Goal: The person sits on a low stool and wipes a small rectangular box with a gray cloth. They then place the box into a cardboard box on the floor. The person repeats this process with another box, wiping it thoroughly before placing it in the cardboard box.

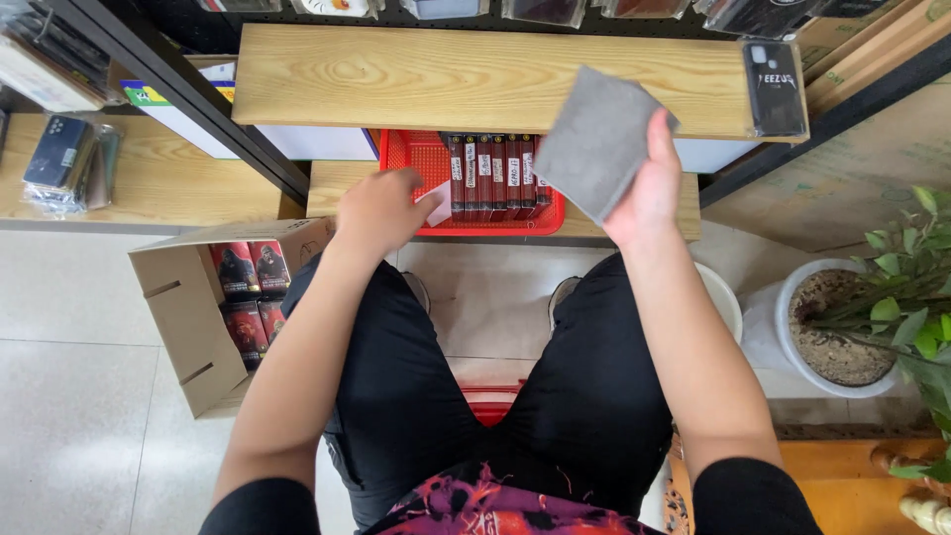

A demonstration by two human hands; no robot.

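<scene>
My right hand (649, 183) holds up a square grey cloth (597, 141) in front of the wooden shelf (396, 74). My left hand (381, 210) grips a small pale flat pack (436, 206) at the left side of a red basket (416, 159). That basket sits on the lower shelf and holds a row of dark red boxes (495, 173) standing on edge. I sit with my legs in black trousers below both hands.
An open cardboard box (188, 307) with more dark red boxes stands on the floor at left. A white pot with a plant (842, 327) is at right. A black phone case (775, 89) lies on the shelf's right end. Bagged cases lie far left.
</scene>
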